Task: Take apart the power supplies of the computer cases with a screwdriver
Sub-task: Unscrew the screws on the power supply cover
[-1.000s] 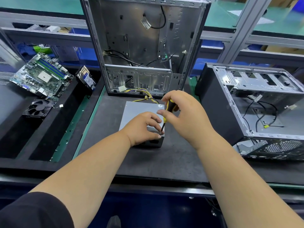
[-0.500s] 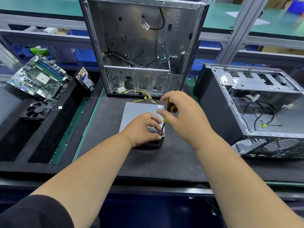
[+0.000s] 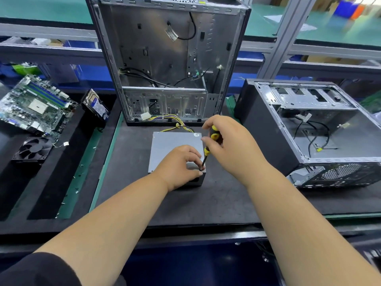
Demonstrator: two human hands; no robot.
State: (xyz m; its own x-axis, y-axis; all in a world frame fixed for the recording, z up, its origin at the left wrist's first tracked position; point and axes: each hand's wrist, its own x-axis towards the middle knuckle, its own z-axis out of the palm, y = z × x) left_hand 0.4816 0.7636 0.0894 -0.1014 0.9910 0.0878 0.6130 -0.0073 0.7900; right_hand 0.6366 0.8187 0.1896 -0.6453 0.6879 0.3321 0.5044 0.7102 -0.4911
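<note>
Greys, blacks and a few sharp yellows across the bench

A plain grey metal power supply box point(image 3: 175, 144) is trailing yellow-and-black wires point(image 3: 179, 125) over a black foam mat point(image 3: 127, 178) that is showing a green edge; the yellow-and-black striped screwdriver handle point(image 3: 214, 135) is standing out, while a green circuit board with blue slots point(image 3: 36, 104) and a black square fan point(image 3: 33, 150) are lying far left.

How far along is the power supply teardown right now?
Done: the power supply is out of the upright case and lies on the mat, wires trailing back inside. In hand: the left hand steadies its near corner while the right hand works the screwdriver tip there. Left: its cover is still on.
</note>
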